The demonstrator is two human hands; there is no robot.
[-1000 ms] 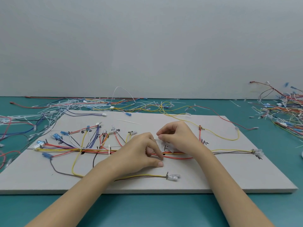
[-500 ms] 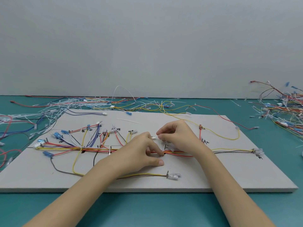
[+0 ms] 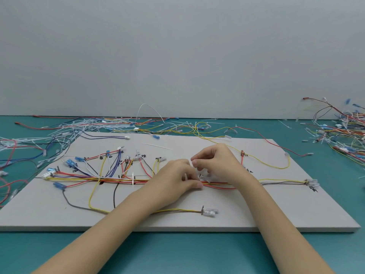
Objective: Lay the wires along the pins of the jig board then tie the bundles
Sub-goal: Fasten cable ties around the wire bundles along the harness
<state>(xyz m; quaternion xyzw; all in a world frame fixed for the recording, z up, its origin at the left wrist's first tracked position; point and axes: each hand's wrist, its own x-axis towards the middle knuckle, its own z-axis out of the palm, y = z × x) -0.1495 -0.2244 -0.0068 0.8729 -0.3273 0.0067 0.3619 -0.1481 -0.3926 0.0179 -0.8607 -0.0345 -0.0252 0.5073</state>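
- The grey jig board [image 3: 256, 214] lies flat under both hands.
- The wire bundle [image 3: 219, 184] runs just under the fingers.
- The left hand [image 3: 175, 180] pinches a small white tie [image 3: 185, 177].
- The right hand [image 3: 215, 161] is curled above the bundle; I cannot tell what it grips.

jig board [image 3: 246, 212] | small black handwritten marks beside the pins | too small and blurred to read | clusters toward 10 o'clock near the blue connectors [image 3: 70, 162], toward 12 o'clock above the main wire bundle [image 3: 118, 178], one at 3 o'clock by the clear terminals [image 3: 312, 182] | no printed labels, brands or numbers legible
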